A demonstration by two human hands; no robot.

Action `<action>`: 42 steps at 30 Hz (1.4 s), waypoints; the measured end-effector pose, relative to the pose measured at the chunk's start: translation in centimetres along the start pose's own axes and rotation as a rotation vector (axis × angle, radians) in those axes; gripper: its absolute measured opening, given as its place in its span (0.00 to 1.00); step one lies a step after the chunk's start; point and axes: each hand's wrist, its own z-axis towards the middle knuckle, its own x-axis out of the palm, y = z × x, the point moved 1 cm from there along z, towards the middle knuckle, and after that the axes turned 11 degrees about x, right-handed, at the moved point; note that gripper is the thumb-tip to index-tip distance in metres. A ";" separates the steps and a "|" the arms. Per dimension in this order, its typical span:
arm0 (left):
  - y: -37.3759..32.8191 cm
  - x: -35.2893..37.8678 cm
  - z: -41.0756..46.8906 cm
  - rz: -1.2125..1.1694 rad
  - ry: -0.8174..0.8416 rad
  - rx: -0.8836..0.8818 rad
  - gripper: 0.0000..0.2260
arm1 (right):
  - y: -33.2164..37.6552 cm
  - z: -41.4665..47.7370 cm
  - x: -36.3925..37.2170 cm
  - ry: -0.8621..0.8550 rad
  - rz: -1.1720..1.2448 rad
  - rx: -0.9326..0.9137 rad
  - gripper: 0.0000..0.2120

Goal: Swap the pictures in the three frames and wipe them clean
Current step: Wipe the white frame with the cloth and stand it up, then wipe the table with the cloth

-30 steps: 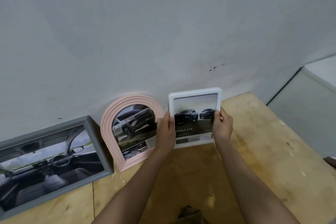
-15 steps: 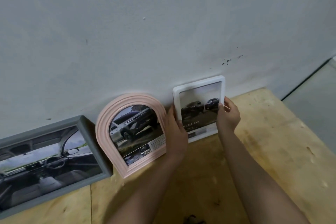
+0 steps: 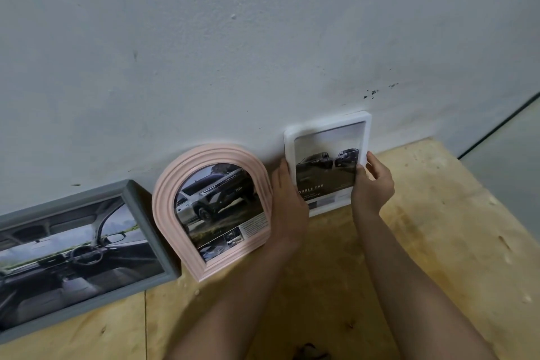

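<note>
both hands hold the white frame [image 3: 327,161] by its side edges: the left hand [image 3: 287,202] clasps the left edge, the right hand [image 3: 372,184] pinches the right edge with thumb in front; each grip is closed on the frame. the frame stands upright on the counter [image 3: 438,228], top against the wall [image 3: 263,38], just beside the pink arched frame [image 3: 211,210]; the grey frame [image 3: 79,251] leans further left. seat the base flat, tilt the top back evenly, then release both sides together. the white frame looks smooth and rectangular with rounded corners; the pink one is ridged; the counter is rough plywood.
</note>
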 end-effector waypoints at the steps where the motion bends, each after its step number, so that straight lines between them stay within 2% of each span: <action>1: -0.1 -0.1 0.0 0.008 0.014 0.003 0.29 | -0.2 0.0 -0.1 0.001 -0.010 0.010 0.17; 6: -0.3 -0.3 -0.3 0.041 0.017 0.013 0.31 | -1.2 0.3 -0.2 0.015 -0.122 0.005 0.18; 16: -0.3 -0.3 -0.1 0.129 -0.050 0.114 0.30 | -2.4 0.2 -0.4 0.064 -0.178 0.027 0.21; 20: -1.0 -0.7 -0.5 0.151 -0.034 0.199 0.29 | -2.2 -0.5 -1.1 0.100 -0.240 -0.041 0.23; 23: -2.0 -2.0 -2.6 0.028 0.002 0.263 0.28 | -2.8 -2.3 -2.5 0.114 -0.298 -0.100 0.21; 26: 0.4 -4.4 -7.5 0.034 0.066 0.322 0.23 | -5.5 -6.4 -5.2 0.227 -0.352 -0.190 0.19; 27: 2.1 -5.6 -9.8 0.071 0.073 0.291 0.21 | -6.8 -8.3 -6.4 0.296 -0.391 -0.232 0.19; 30: 7.1 -10.3 -16.8 0.138 0.046 0.037 0.19 | -10.9 -13.5 -9.8 0.465 -0.549 -0.362 0.14; 34: 12.3 -17.5 -23.6 0.273 -0.033 -0.172 0.22 | -14.2 -18.7 -14.4 0.548 -0.698 -0.722 0.16; 36: 15.0 -20.9 -26.1 0.397 -0.048 -0.270 0.24 | -15.5 -20.7 -16.2 0.555 -0.750 -0.811 0.18; 39: 17.9 -24.6 -29.7 0.584 0.002 -0.336 0.26 | -17.1 -22.3 -18.0 0.540 -0.990 -0.699 0.25; 42: 19.1 -25.7 -32.4 0.630 0.085 -0.304 0.24 | -17.5 -22.8 -17.1 0.408 -1.093 -0.502 0.28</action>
